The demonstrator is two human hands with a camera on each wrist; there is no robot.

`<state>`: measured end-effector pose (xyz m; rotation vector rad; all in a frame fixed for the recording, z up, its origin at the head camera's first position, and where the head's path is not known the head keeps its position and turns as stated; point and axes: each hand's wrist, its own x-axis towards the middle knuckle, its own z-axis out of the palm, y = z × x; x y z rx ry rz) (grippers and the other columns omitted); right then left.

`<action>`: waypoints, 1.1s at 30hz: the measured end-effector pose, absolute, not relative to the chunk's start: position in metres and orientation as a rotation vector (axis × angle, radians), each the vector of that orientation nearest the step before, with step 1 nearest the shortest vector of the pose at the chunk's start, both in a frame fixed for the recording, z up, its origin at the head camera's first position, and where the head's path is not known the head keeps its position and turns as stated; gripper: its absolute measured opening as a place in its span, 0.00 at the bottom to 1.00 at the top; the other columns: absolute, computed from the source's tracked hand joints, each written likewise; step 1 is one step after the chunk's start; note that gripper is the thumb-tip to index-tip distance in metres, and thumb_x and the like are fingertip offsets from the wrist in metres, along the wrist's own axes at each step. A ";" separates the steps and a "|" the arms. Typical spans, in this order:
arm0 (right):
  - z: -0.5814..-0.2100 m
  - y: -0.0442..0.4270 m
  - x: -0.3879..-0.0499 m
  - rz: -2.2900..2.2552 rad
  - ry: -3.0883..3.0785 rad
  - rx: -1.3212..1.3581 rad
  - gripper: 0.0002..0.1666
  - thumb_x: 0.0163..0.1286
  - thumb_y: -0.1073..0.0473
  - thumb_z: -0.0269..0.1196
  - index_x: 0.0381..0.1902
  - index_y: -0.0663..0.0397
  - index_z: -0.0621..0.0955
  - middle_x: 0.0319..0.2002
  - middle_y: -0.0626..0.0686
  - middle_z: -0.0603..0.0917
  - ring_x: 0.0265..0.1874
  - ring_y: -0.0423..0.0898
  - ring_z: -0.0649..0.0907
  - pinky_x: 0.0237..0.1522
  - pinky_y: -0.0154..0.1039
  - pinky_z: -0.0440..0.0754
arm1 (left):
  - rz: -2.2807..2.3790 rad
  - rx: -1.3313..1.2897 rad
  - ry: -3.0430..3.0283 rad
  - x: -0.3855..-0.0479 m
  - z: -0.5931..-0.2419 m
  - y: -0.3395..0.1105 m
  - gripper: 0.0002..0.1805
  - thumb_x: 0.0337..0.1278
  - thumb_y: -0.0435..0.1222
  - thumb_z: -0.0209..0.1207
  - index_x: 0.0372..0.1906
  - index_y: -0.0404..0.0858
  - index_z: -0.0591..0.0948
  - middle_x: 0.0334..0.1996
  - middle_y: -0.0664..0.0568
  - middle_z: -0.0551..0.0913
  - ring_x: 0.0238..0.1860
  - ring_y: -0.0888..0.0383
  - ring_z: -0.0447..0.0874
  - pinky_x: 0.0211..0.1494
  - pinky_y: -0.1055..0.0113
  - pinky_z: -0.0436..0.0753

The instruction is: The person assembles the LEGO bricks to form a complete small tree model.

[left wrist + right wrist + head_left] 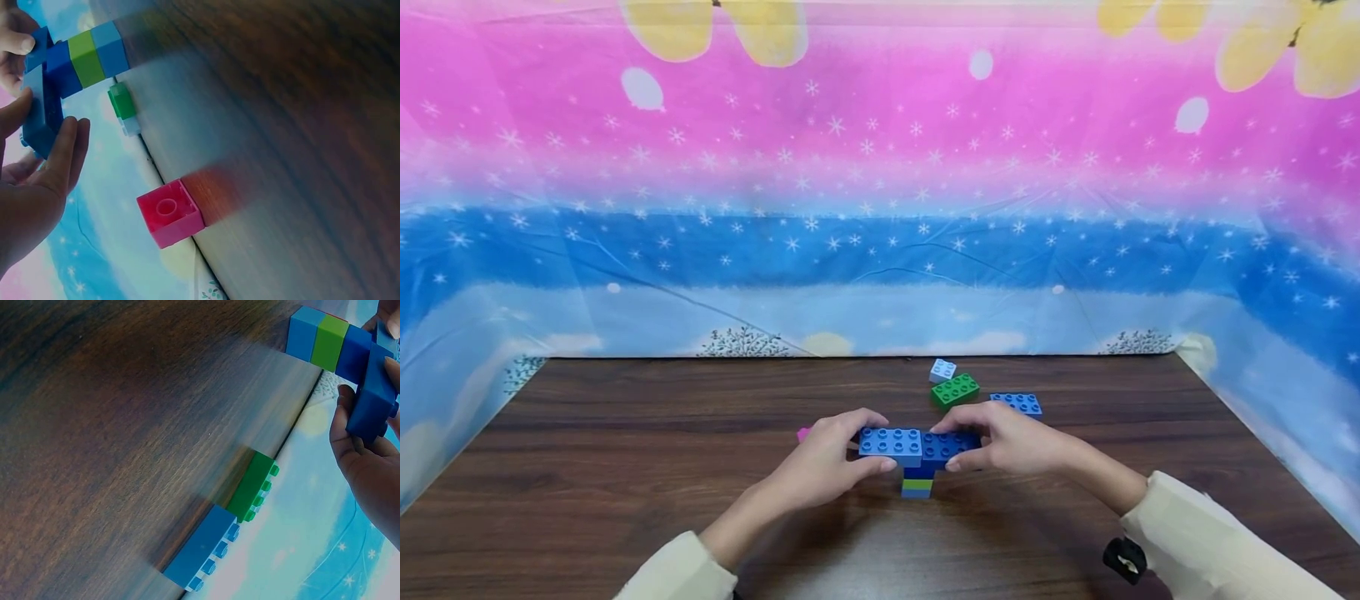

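Observation:
My left hand (822,463) grips a medium-blue building brick (889,442) between thumb and fingers. My right hand (1021,439) pinches a dark blue brick (946,447) lying end to end with it. Both bricks stretch across the top of a narrow upright stack, forming a T. In the left wrist view the stack shows a dark blue block (64,69), a lime green block (86,59) and a light blue block (110,49) at the bottom, standing on the table. Fingers partly cover the outer ends of both top bricks.
Behind my right hand lie a green brick (955,390), a pale blue brick (942,371) and another blue brick (1017,403). A pink brick (170,214) stands beyond my left hand, mostly hidden in the head view. A printed cloth (880,250) borders the wooden table (625,467).

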<state>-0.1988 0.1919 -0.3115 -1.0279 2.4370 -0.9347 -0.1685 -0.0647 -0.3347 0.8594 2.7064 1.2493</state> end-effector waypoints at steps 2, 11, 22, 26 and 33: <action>-0.312 0.192 -0.199 -0.938 2.434 -1.029 0.20 0.62 0.52 0.62 0.52 0.50 0.77 0.45 0.45 0.78 0.39 0.42 0.76 0.39 0.39 0.75 | 1.249 0.849 2.705 -0.169 -0.336 -0.064 0.19 0.56 0.43 0.60 0.49 0.38 0.76 0.39 0.53 0.80 0.40 0.58 0.79 0.41 0.66 0.78; -0.312 0.193 -0.198 -0.951 2.425 -1.027 0.20 0.62 0.53 0.63 0.51 0.49 0.77 0.45 0.45 0.78 0.42 0.42 0.77 0.41 0.39 0.75 | 1.269 0.900 2.701 -0.170 -0.338 -0.063 0.18 0.57 0.44 0.59 0.48 0.39 0.77 0.39 0.54 0.80 0.38 0.61 0.79 0.40 0.69 0.77; -0.312 0.192 -0.198 -0.953 2.420 -1.022 0.20 0.62 0.52 0.62 0.51 0.49 0.77 0.45 0.45 0.78 0.39 0.42 0.76 0.38 0.39 0.75 | 1.232 0.897 2.678 -0.170 -0.336 -0.063 0.17 0.59 0.45 0.56 0.50 0.42 0.76 0.39 0.54 0.81 0.34 0.64 0.76 0.36 0.69 0.75; -0.312 0.192 -0.198 -0.946 2.423 -1.016 0.20 0.62 0.52 0.62 0.51 0.49 0.77 0.45 0.45 0.78 0.36 0.43 0.76 0.36 0.39 0.75 | 1.215 0.911 2.679 -0.171 -0.336 -0.064 0.17 0.59 0.45 0.56 0.50 0.41 0.76 0.37 0.53 0.81 0.33 0.64 0.76 0.35 0.68 0.75; -0.311 0.192 -0.200 -0.937 2.427 -1.027 0.20 0.62 0.52 0.62 0.52 0.49 0.76 0.45 0.45 0.78 0.38 0.43 0.76 0.38 0.40 0.75 | 1.192 0.914 2.683 -0.172 -0.333 -0.064 0.17 0.59 0.45 0.56 0.50 0.40 0.77 0.37 0.52 0.81 0.32 0.63 0.75 0.34 0.69 0.75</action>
